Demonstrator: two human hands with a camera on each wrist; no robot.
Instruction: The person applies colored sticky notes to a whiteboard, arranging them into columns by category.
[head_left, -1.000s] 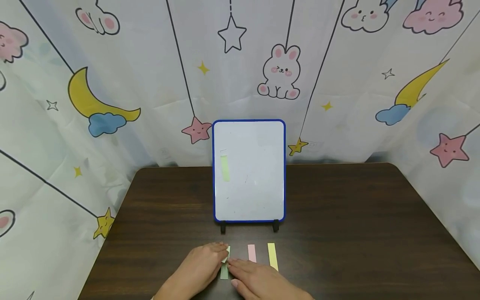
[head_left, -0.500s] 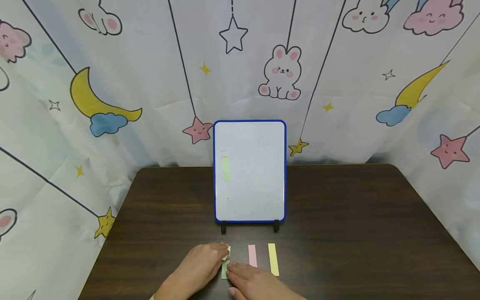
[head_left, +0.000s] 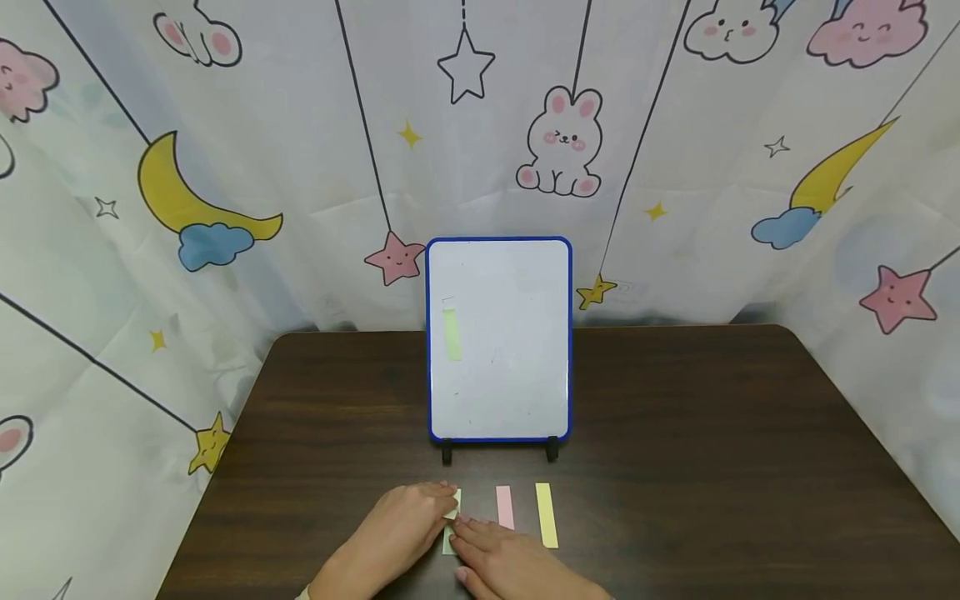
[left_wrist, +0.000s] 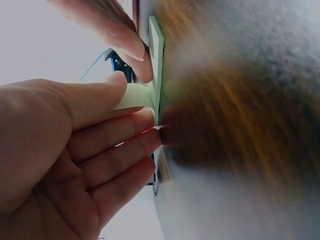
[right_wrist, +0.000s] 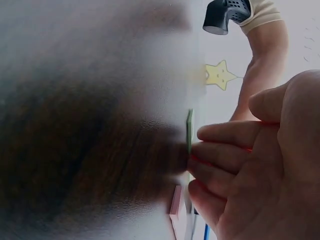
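Note:
Near the front of the table, my left hand (head_left: 408,518) pinches a pale green sticky strip (left_wrist: 134,96) between thumb and index finger. That strip bends up from a narrow green sticky-note pad (left_wrist: 157,65) lying on the tabletop. The right hand (head_left: 517,557) holds the near part of the pad (head_left: 447,546) down with straight fingertips, seen side-on in the right wrist view. Both hands cover much of the pad in the head view. To its right lie a pink sticky-note pad (head_left: 504,506) and a yellow one (head_left: 547,517), the right hand just below the pink.
A blue-framed whiteboard (head_left: 510,375) stands behind the pads on black feet (head_left: 552,450). One green strip (head_left: 452,335) is stuck on its left side. The dark wooden table (head_left: 712,450) backs onto a printed curtain (head_left: 480,167).
The right hand has shifted slightly left, covering more of the green pad's near part and uncovering the yellow pad's near end. The left hand has stayed nearly in place.

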